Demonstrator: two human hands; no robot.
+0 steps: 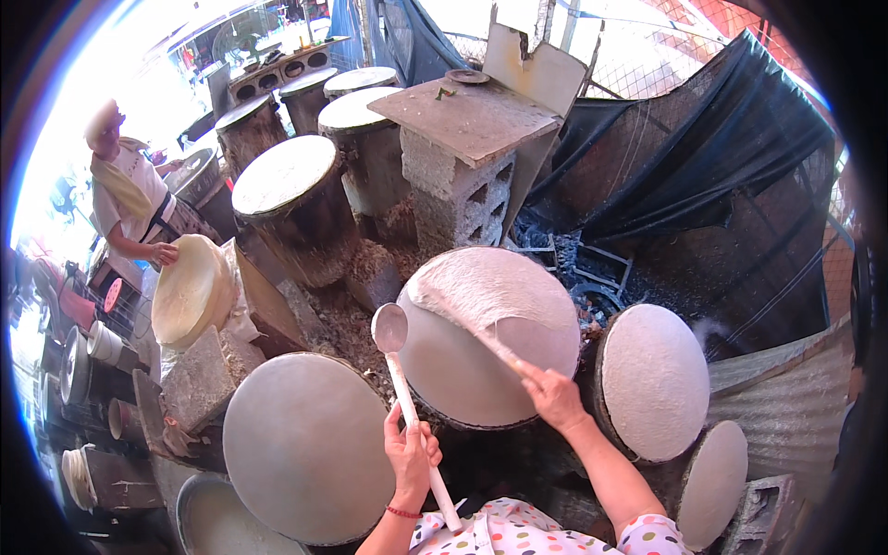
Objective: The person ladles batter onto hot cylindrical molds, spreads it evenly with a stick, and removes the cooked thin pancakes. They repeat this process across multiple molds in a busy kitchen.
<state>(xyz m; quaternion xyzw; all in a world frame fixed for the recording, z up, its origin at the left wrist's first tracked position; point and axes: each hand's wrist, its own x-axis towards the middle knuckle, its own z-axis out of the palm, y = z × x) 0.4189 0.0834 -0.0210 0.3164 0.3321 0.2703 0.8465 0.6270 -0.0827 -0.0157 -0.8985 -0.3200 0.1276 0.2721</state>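
I report two implements in use. The ladle [400,377] stands in front of me with its bowl end up and away from the wearer, leaning slightly left; its long axis descends toward the lower right, and the butt of the handle ends against the spotted shirt [495,529]. I note a round, dull grey bowl on a straight, whitish handle. In my view the bowl overlaps the left edge of the central round top [442,365]; I cannot tell its height above it. The left hand [413,455] is closed around the handle partway along.

The right hand [555,400] grips the near end of a thin, pale stick [495,345]. I record the stick's long axis running up and to the left, across the central round top, its far end along the border of a white sheet [518,282]. The sheet is grainy and covers the far right portion, creased near the stick; the nearer left portion of the top is smooth and greyish.
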